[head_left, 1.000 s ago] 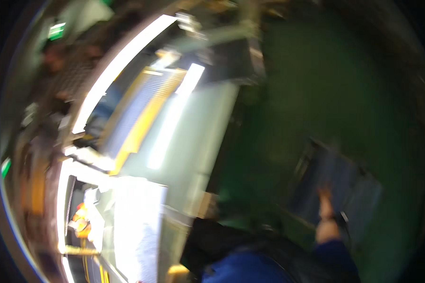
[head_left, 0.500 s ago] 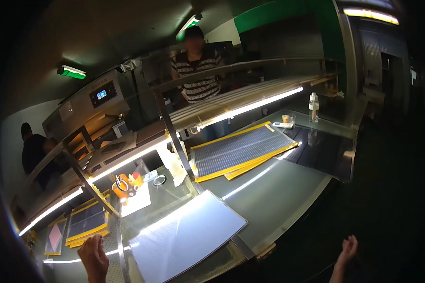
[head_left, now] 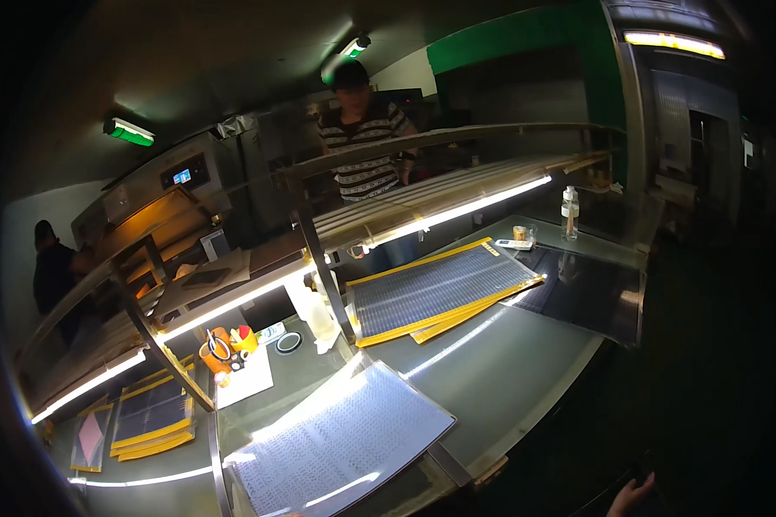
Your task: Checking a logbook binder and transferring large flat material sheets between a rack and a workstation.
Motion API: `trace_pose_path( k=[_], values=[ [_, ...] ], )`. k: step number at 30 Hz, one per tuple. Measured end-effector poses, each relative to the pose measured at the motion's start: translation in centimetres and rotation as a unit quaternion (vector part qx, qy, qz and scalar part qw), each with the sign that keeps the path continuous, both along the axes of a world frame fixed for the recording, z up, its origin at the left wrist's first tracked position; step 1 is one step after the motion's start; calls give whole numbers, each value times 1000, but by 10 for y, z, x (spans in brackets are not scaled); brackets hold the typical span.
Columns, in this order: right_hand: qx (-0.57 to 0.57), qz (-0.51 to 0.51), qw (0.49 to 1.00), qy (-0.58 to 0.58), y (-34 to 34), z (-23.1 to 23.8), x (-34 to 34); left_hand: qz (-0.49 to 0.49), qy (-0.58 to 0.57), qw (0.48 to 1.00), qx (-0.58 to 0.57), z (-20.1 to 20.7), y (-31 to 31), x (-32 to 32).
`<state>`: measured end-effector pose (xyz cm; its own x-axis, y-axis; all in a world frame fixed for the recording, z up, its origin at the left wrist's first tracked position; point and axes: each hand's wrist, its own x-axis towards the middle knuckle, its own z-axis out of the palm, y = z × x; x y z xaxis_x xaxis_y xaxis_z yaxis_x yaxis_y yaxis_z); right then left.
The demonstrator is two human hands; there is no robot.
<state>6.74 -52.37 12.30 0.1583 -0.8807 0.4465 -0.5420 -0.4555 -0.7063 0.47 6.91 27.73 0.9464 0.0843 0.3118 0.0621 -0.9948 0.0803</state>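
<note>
A large pale sheet (head_left: pixel 345 439) covered with rows of small dark marks lies tilted over the bench at the lower middle, its surface shining in the lamp light. Only a sliver of my left hand (head_left: pixel 292 514) shows at the picture's bottom edge, by the sheet's near edge; its fingers are hidden. Low on the right, well apart from the sheet, is my right hand (head_left: pixel 633 495). It is partly cut off and dim, with one finger stretched out and nothing visible in it.
Dark yellow-edged panels (head_left: pixel 440 289) lie stacked at the far right, beside a dark panel (head_left: pixel 591 293) and a bottle (head_left: pixel 569 214). Beneath a lit shelf (head_left: pixel 457 211) stand orange tape rolls (head_left: pixel 215 351) and a white jug (head_left: pixel 321 323). A person (head_left: pixel 366 146) stands behind the bench.
My left hand has dropped from the lower left to the bottom edge by the sheet. My right hand is lower. The marks on the sheet show more clearly. The view has shifted slightly.
</note>
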Motion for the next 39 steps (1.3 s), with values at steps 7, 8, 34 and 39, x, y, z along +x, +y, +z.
trace_pose_path(
  k=[7,8,34,39],
  values=[
    [259,-121,927,241,-20,-7,-55,21,-5,999,-23,-19,-6,1],
    [271,-126,918,261,-21,-12,-57,25,-7,1000,-11,-18,-7,2],
    [196,-71,943,258,-30,-61,-39,2,-121,993,-1,-45,2,-9],
    [147,36,952,265,-33,-77,-56,-30,-64,997,14,-45,1,7]
  ],
)
